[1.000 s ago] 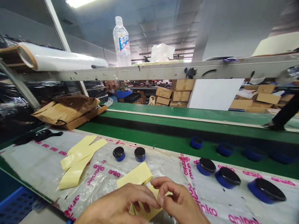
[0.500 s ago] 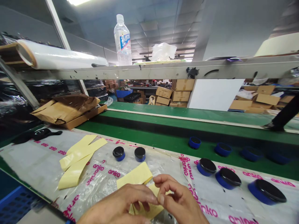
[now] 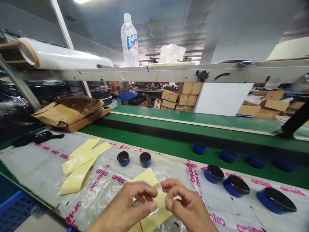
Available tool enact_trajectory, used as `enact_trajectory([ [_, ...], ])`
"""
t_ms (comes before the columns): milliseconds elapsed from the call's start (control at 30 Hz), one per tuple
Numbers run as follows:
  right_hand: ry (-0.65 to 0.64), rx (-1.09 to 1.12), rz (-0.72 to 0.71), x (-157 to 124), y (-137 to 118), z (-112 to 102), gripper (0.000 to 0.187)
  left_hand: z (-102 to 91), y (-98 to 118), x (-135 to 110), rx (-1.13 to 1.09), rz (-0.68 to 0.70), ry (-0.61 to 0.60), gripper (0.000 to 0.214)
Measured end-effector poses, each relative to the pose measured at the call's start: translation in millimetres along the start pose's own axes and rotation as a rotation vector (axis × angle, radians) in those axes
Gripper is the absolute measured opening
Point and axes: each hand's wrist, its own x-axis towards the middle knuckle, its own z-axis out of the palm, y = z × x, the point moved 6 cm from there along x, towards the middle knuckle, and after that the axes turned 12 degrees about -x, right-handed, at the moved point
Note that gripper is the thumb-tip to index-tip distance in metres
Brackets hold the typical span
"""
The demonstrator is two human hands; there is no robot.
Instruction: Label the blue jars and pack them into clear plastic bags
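My left hand [image 3: 127, 207] and my right hand [image 3: 187, 206] meet at the near edge of the bench, over a yellow paper strip [image 3: 148, 178] that lies on printed plastic sheeting [image 3: 43, 164]. The left thumb and fingers pinch a small clear film [image 3: 154, 211] above the strip. Fingers of the right hand are curled in a pinch right beside it; what they grip is too small to make out. Two small blue pots with black lids [image 3: 123, 158] stand just beyond the strip. Three larger blue pots with black lids [image 3: 236, 186] sit to the right.
More yellow strips [image 3: 80, 162] lie at the left. Several blue pots [image 3: 199, 148] ride on the green conveyor belt [image 3: 169, 141]. A shelf rail [image 3: 169, 74] overhead carries a water bottle [image 3: 129, 40] and a film roll [image 3: 62, 58]. Crumpled cardboard [image 3: 69, 111] sits far left.
My hands have drawn slightly apart, and the left pinch has lifted a clear film off the yellow strip. The view has shifted a little.
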Motion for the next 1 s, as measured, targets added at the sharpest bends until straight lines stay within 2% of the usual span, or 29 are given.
enact_trajectory([
  [233, 0.063, -0.075, -0.041, -2, -11, 2, 0.03, 13.1, -1, 5, -0.148, 0.01, 0.069, 0.024],
  [533, 0.097, -0.101, -0.063, -3, -18, 3, 0.02, 13.6, 5, 3, -0.11, 0.068, 0.075, 0.021],
  [700, 0.14, -0.085, -0.065, -3, -16, 6, 0.021, 16.6, 5, 3, -0.201, 0.144, 0.1, 0.023],
  [767, 0.174, -0.066, -0.069, -3, -13, 6, 0.022, 15.5, 1, 3, -0.268, 0.151, 0.151, 0.023],
  [867, 0.221, -0.028, -0.038, -1, -7, 3, 0.026, 5.1, -10, 3, -0.289, 0.141, 0.3, 0.023],
  [1000, 0.259, -0.039, 0.033, 10, -5, -1, 0.027, -24.7, -22, 10, -0.056, 0.128, 0.547, 0.031],
])
